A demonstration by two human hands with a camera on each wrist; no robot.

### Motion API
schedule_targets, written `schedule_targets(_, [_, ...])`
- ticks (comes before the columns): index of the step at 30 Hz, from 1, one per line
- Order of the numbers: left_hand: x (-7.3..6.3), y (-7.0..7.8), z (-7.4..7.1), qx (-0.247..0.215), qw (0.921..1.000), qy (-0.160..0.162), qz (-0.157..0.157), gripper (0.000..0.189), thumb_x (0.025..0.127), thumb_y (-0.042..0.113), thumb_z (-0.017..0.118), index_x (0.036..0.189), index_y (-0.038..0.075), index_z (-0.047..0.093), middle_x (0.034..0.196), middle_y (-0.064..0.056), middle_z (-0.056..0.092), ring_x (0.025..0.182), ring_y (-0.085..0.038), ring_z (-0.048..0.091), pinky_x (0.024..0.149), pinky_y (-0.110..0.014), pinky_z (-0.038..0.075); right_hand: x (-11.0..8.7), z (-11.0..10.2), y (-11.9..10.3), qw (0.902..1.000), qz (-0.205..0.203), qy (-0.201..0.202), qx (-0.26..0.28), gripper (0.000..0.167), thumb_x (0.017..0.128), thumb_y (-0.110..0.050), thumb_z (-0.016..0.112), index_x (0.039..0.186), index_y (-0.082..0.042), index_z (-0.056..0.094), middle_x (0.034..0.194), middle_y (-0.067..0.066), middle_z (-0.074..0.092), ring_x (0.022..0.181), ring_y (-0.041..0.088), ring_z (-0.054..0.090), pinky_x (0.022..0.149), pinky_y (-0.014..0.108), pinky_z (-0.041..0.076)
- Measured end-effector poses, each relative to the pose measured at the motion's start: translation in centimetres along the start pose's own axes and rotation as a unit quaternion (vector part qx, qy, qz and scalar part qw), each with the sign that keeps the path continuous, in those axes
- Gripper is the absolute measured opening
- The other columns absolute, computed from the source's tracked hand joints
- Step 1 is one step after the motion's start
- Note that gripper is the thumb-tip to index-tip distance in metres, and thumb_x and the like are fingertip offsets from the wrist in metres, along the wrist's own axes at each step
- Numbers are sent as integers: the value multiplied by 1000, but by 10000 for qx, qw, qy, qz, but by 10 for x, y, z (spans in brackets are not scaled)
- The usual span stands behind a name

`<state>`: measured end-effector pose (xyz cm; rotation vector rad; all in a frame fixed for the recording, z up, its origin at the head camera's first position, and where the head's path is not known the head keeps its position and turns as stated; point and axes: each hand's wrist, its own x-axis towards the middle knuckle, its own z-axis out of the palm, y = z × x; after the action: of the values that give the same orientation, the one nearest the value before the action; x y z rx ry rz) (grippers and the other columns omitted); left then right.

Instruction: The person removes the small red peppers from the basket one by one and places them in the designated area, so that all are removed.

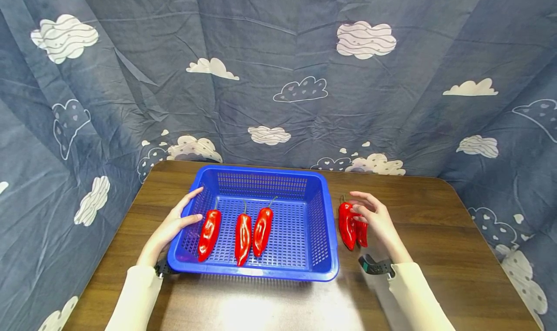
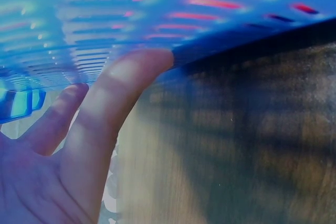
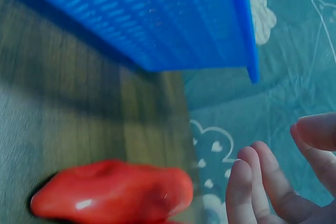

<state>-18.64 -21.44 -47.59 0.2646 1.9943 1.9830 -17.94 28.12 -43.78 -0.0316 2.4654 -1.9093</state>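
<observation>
Dark blue-grey curtain with pale clouds fills upper part of head frame; brown wood-look table across lower part, glare at bottom centre. Blue mesh basket sits lower centre, left of middle. Cream sleeves come in from bottom edge, lower left and lower right. Left hand, lower left, lies at the basket's left side: fingers fairly straight, thumb and index spread wide over the rim; left wrist view shows a digit against the mesh wall, nothing pinched. Right hand, lower right, is beside the two table peppers: fingers gently bent and parted, thumb apart from them, no grip; in right wrist view, fingertips at lower right sit clear of the nearer pepper. Can't tell whether they touch the farther one, which they partly cover in head view. Peppers all red, glossy, long, tapering toward the bottom of the frame. Three lie apart in the basket: left one by the left wall, middle one, right one near basket centre. On the table, right of the basket: nearer pepper, farther pepper just beside it. Black wristbands on both wrists. Thin green stems point up-frame.
</observation>
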Motion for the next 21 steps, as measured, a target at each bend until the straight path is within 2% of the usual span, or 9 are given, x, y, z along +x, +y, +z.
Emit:
schedule_targets(7, [-1,0,0,-15,10000,-6,-3,70,94,5,52,153,19,18,152,-22,16,130,-45,29,93,-49,43,1,12,-13,9993,-113,-323,160,38,97,-2,48,133,11,44,115,19,61,89,13,64,79,31,53])
schedule_targets(15, [0,-1,0,81,10000,22,29,69,94,3,51,153,19,18,152,-22,16,129,-45,30,92,-48,44,5,25,-25,9973,-209,-663,227,39,98,-4,48,134,10,43,122,35,53,92,18,65,81,35,53])
schedule_targets(21, [-1,-1,0,38,10000,1,28,70,94,4,52,153,18,18,152,-22,16,130,-44,30,91,-46,44,8,35,-32,9958,-331,-806,296,38,98,-4,47,133,11,43,119,35,54,92,22,65,80,33,53])
